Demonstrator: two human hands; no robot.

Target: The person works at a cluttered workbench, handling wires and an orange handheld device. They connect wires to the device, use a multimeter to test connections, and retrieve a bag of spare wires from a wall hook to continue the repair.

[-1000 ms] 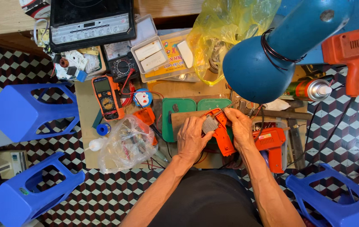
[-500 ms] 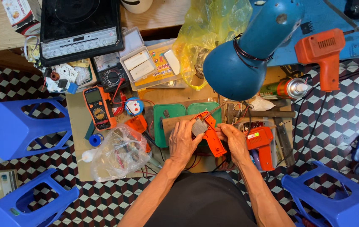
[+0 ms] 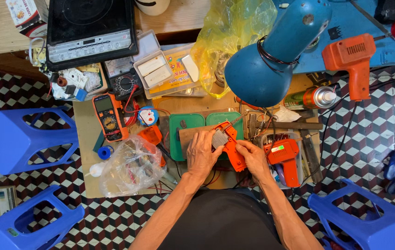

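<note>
Both hands had stayed on the orange tool (image 3: pixel 229 144) since half a second before, with little shift across the bench (image 3: pixel 86 139). It lay near the front edge, over a wooden block (image 3: pixel 189 135) and two green pads (image 3: pixel 184 124). The left hand (image 3: pixel 203 153) was pressed over the tool's metal front part, fingers curled about it. The right hand (image 3: pixel 252 156) pinched the orange handle from the right. Just right of that hand lay a second orange gun (image 3: pixel 284 157) in a tray. To the left sat a clear bag (image 3: pixel 130 166), and beyond it an orange meter (image 3: pixel 108 118). A blue lamp (image 3: pixel 267 65) hung over the far edge, a spray can (image 3: pixel 311 98) beside it.
</note>
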